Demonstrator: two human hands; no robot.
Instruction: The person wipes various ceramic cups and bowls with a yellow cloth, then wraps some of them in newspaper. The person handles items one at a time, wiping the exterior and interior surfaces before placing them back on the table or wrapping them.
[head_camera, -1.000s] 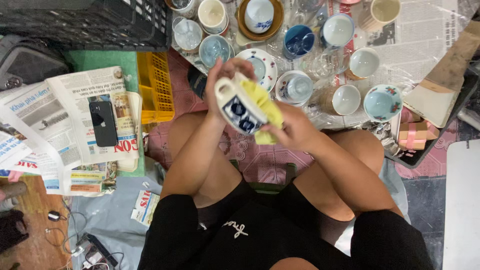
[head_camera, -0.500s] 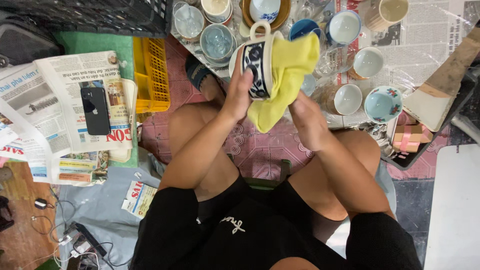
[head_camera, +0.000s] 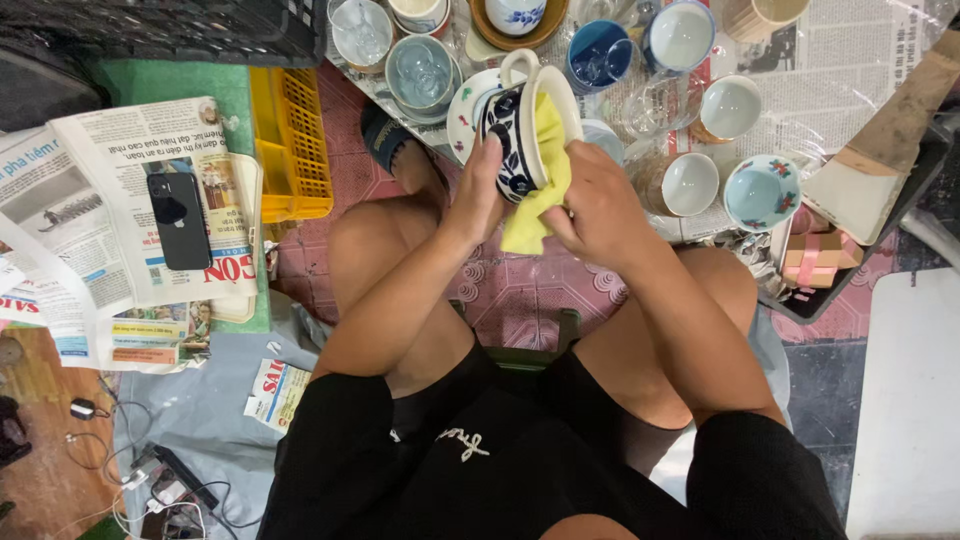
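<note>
My left hand (head_camera: 482, 190) grips a white mug with a dark blue pattern (head_camera: 520, 125) by its side, handle up and mouth turned right. My right hand (head_camera: 588, 200) presses a yellow cloth (head_camera: 540, 170) into the mug's mouth; the cloth's tail hangs down between both hands. I sit with bare knees apart, in black shorts, and hold the mug above a pink patterned floor.
Several cups and bowls (head_camera: 690, 180) stand on newspaper ahead, among them a blue cup (head_camera: 598, 52) and a flowered bowl (head_camera: 760, 190). A yellow basket (head_camera: 288, 140) lies at left, next to newspapers with a black phone (head_camera: 178, 220) on top. A dark crate (head_camera: 160, 30) sits at the far left.
The cloth, draped over the mug's outside half a second ago, is now pushed inside its mouth. The mug has turned so that its handle points up.
</note>
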